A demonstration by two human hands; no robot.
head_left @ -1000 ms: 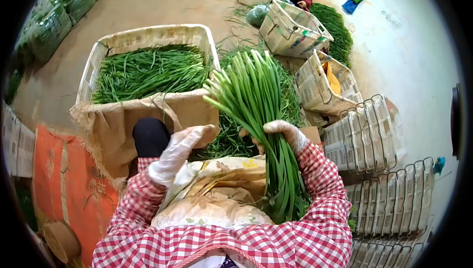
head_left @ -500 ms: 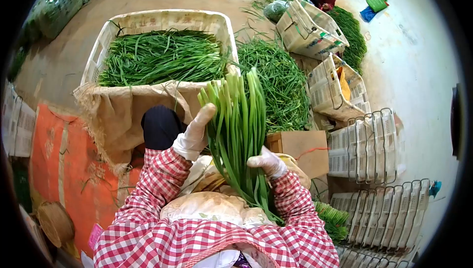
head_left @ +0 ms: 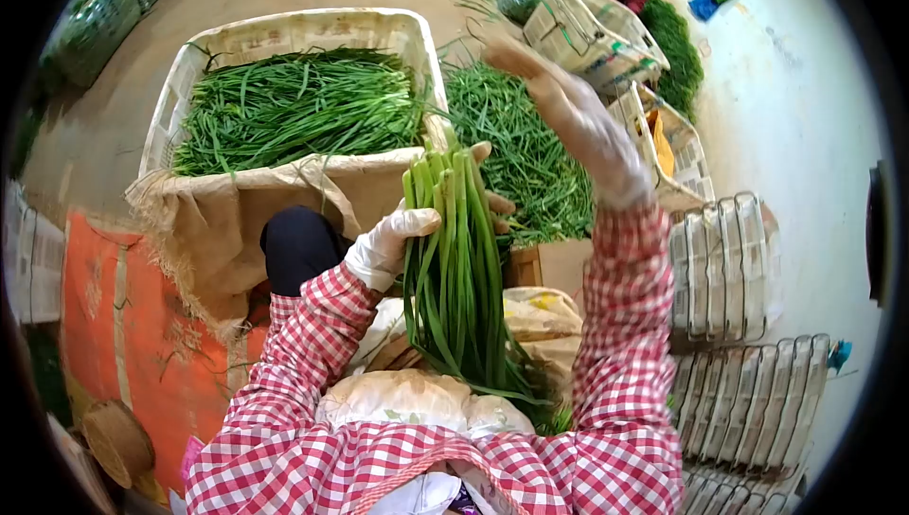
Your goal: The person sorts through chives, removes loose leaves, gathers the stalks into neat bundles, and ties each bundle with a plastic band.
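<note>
Green bunch (head_left: 456,278) mid-frame, leaves hanging below the grip. Left hand (head_left: 390,239) clamps its upper part, thumb in front, fingers behind; pale ends poke out above. Right hand (head_left: 589,127), upper right of centre, blurred, fingers stretched out, off the bunch.
</note>
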